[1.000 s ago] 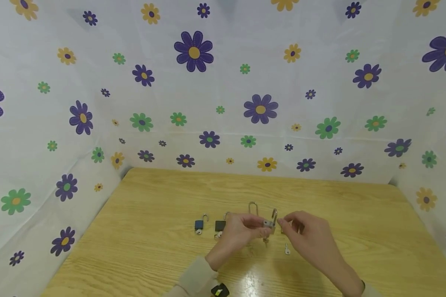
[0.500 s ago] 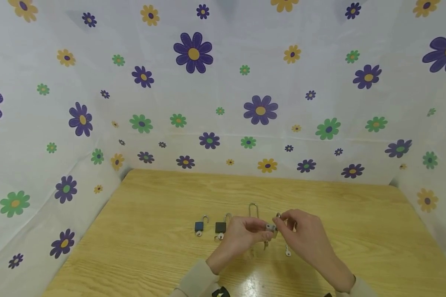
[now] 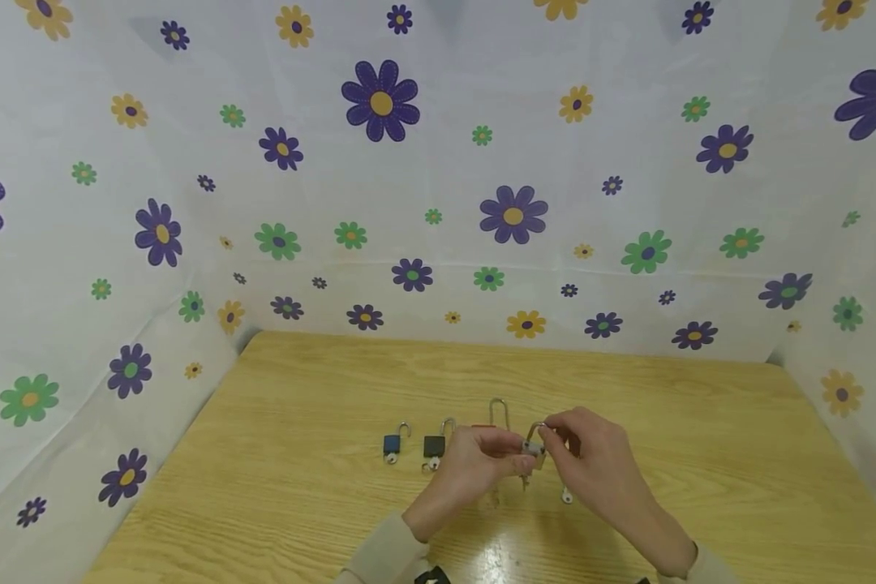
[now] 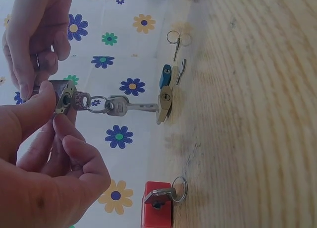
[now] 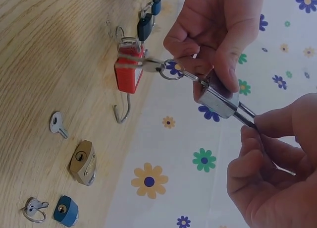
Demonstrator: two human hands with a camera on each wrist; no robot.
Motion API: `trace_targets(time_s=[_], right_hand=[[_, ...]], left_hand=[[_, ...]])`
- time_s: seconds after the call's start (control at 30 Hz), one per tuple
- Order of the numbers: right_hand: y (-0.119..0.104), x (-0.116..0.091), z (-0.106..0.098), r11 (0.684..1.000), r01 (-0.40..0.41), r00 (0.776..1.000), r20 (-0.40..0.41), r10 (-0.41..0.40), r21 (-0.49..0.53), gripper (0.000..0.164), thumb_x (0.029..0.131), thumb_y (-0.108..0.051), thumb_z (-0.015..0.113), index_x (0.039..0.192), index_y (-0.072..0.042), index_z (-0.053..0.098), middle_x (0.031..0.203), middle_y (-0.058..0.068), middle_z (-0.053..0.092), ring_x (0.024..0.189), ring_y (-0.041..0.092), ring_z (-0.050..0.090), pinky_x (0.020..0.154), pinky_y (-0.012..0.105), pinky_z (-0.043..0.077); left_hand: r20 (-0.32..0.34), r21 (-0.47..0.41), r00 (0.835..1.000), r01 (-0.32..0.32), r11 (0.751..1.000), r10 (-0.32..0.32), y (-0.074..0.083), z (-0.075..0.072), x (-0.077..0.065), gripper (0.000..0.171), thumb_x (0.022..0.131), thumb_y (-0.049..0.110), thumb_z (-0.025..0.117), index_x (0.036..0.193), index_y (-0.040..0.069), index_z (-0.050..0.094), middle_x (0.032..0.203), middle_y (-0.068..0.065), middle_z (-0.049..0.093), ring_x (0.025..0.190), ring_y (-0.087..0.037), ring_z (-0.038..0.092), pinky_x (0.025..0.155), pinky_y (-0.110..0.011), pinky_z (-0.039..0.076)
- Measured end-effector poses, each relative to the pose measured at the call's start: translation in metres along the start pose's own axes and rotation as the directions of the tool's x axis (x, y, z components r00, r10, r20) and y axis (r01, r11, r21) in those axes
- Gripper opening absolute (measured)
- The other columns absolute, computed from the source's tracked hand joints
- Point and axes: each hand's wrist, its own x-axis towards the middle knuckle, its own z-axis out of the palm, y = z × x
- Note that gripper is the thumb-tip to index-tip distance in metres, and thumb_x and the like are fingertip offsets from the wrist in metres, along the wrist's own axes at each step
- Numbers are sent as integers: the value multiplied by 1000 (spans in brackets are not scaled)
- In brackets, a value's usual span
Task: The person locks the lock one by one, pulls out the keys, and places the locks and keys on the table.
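Note:
My left hand (image 3: 474,458) grips the body of a silver padlock (image 5: 218,100) above the table. A key (image 4: 80,100) sits in its keyhole, and a second key (image 4: 141,107) hangs from the same ring. My right hand (image 3: 591,454) pinches the padlock's shackle (image 3: 536,431) between thumb and fingers. The shackle stands out from the body; whether both its legs are seated I cannot tell. Behind my left hand, a red padlock (image 5: 130,74) with a long raised shackle is partly hidden in the head view.
To the left on the wooden table (image 3: 299,487) are a blue padlock (image 3: 391,444) and a black padlock (image 3: 434,447), shackles raised. A brass padlock (image 5: 83,162), another blue padlock (image 5: 66,210) and a loose key (image 5: 57,124) lie on the right. Flowered cloth (image 3: 438,162) surrounds the table.
My right hand has moved left onto the shackle and pinches it. The shackle has turned from standing up at the padlock's right side to arching over the body. My left hand stays nearly in place.

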Motion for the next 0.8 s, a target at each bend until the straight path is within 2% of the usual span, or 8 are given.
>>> trace_targets(time_s=[0.27,0.5,0.67,0.8], right_hand=[[-1,-2,1,996,76,997,26,-77,47,10,81,4,74,87,-4,75,69,-3,64,53,2,49,44,24,48],[-3,-3,1,995,85,995,47,-88,58,9,80,4,75,86,-3,76,69,-2,64,53,2,49,42,22,47],[-3,-4,2,993,109,992,61,-112,52,9,80,4,75,86,-2,77,68,-3,63,51,1,46,39,20,44],[-5,-3,2,993,108,992,61,-111,56,8,80,3,75,86,-3,78,68,-3,62,50,1,45,39,19,43]], left_hand=[[2,-26,1000,-30,999,30,-2,-2,-1,20,81,17,80,97,5,78,97,-12,75,82,-15,69,74,-39,59],[1,-56,1000,-23,998,23,0,-3,-4,18,82,14,78,97,4,78,98,-13,75,83,-16,69,75,-39,59],[-4,-34,999,-42,999,42,3,-4,-8,18,81,19,79,95,8,78,96,-10,75,83,-16,68,74,-38,58],[23,-19,997,-70,997,70,4,-6,-9,19,83,22,78,100,13,78,97,-8,76,83,-16,69,73,-36,58]])
